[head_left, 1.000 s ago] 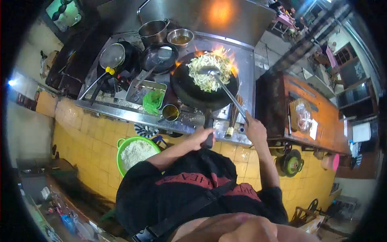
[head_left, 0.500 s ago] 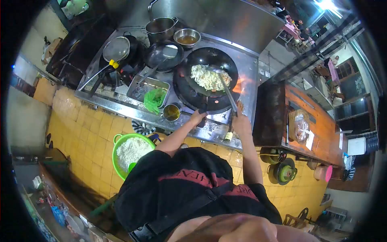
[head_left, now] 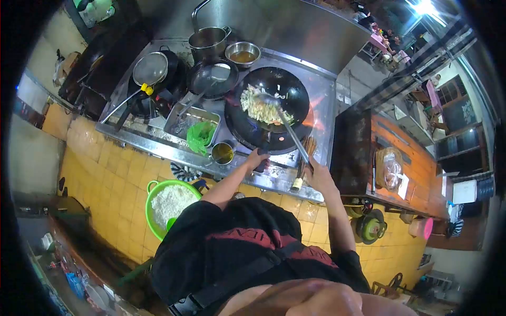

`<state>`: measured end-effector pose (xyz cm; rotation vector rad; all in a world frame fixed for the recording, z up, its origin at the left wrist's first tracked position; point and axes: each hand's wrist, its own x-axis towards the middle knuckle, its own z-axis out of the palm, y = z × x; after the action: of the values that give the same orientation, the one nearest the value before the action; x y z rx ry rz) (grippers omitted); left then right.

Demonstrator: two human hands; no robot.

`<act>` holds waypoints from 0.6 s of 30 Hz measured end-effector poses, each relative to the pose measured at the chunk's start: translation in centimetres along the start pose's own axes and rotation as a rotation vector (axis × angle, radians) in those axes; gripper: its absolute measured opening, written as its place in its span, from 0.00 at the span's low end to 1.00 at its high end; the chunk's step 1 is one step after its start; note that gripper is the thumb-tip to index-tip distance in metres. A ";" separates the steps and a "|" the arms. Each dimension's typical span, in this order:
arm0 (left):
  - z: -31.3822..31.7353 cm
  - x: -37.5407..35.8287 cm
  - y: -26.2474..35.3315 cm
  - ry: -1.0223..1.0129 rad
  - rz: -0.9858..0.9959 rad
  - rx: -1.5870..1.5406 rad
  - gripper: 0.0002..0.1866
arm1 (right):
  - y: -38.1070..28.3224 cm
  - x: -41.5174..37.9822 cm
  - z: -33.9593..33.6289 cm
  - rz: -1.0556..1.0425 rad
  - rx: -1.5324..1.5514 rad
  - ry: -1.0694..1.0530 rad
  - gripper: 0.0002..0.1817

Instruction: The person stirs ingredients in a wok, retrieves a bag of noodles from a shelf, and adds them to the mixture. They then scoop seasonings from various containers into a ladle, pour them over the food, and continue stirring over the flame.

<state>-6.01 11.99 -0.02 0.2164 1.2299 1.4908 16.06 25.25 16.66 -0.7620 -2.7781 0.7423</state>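
Observation:
My left hand point(head_left: 257, 159) is closed around the handle of a black wok point(head_left: 295, 95) on the stove. Pale food with small coloured bits point(head_left: 262, 109) lies in the left and lower part of the wok. A long metal ladle point(head_left: 289, 128) reaches into this food, and my right hand point(head_left: 318, 175) grips the ladle's handle end. Orange flame shows at the wok's right side. A bundled brush point(head_left: 299, 181) lies beside my right hand. Left of my left hand stands a metal cup point(head_left: 222, 153) with yellow liquid.
A metal tray point(head_left: 179, 122) holds a green plastic bag point(head_left: 201, 136). Behind stand a pot point(head_left: 207, 41), a bowl of brown liquid point(head_left: 243, 54), a smaller pan point(head_left: 203, 81) and a strainer point(head_left: 150, 68). A green basin point(head_left: 149, 209) of white rice-like grains is lower left; a wooden table point(head_left: 416, 163) is right.
The ladle head has moved left in the wok, and the food has shifted left and down. My right hand has moved slightly down and right. The wok is tilted differently.

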 end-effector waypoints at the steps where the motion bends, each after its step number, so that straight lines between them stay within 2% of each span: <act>1: -0.5 0.6 -0.5 -0.053 0.011 -0.029 0.12 | -1.2 -0.3 -0.8 0.156 -0.075 -0.122 0.26; 2: -0.6 0.9 -0.9 -0.106 0.020 -0.064 0.11 | -2.2 -0.5 -0.9 0.313 -0.152 -0.247 0.28; 3: 0.1 0.3 -0.4 -0.021 0.024 -0.017 0.08 | -3.5 -0.2 0.2 0.346 -0.171 -0.184 0.27; 4: 0.2 0.4 -0.1 -0.023 0.021 -0.020 0.08 | -2.5 1.0 3.1 0.350 -0.174 -0.187 0.27; 6: 0.1 0.6 0.3 -0.067 -0.113 0.040 0.06 | 1.4 3.2 10.1 0.366 -0.152 -0.149 0.28; 7: 0.7 1.1 -0.2 0.005 -0.163 -0.068 0.07 | 1.4 2.4 8.5 0.372 -0.149 -0.152 0.28; 8: 2.4 1.5 -0.2 0.125 -0.194 -0.151 0.07 | 0.8 1.6 4.3 0.285 -0.085 -0.179 0.27; 9: 5.4 -0.5 1.6 0.178 -0.161 -0.192 0.07 | -0.8 1.1 -0.4 0.196 -0.019 -0.200 0.26; 10: 8.6 -4.5 4.7 0.230 -0.129 -0.233 0.07 | -3.8 0.0 -5.2 0.226 -0.089 -0.211 0.25; 12: 11.6 -10.0 10.8 -0.087 -0.365 -0.660 0.08 | -4.0 -1.3 -7.9 0.181 -0.212 -0.208 0.26; 13: 11.8 -11.3 12.0 -0.135 -0.452 -0.675 0.09 | -4.1 -1.3 -8.1 0.135 -0.166 -0.235 0.26; 14: 10.5 -10.4 11.8 -0.131 -0.459 -0.672 0.09 | -4.2 -1.6 -8.1 0.093 -0.119 -0.270 0.25; 16: 6.5 -7.1 9.2 -0.172 -0.390 -0.468 0.08 | -5.0 -2.8 -8.2 0.115 -0.046 -0.295 0.25; 17: 4.7 -6.3 7.4 -0.113 -0.262 -0.305 0.07 | -5.2 -3.0 -8.4 0.124 0.013 -0.304 0.25; 18: 2.6 -4.2 4.2 -0.011 -0.239 -0.121 0.07 | -5.2 -3.7 -8.1 0.132 0.011 -0.305 0.25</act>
<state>-5.33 10.81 6.31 -0.0043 1.1110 1.3482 19.23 22.91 26.20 -0.9067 -3.0098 0.9715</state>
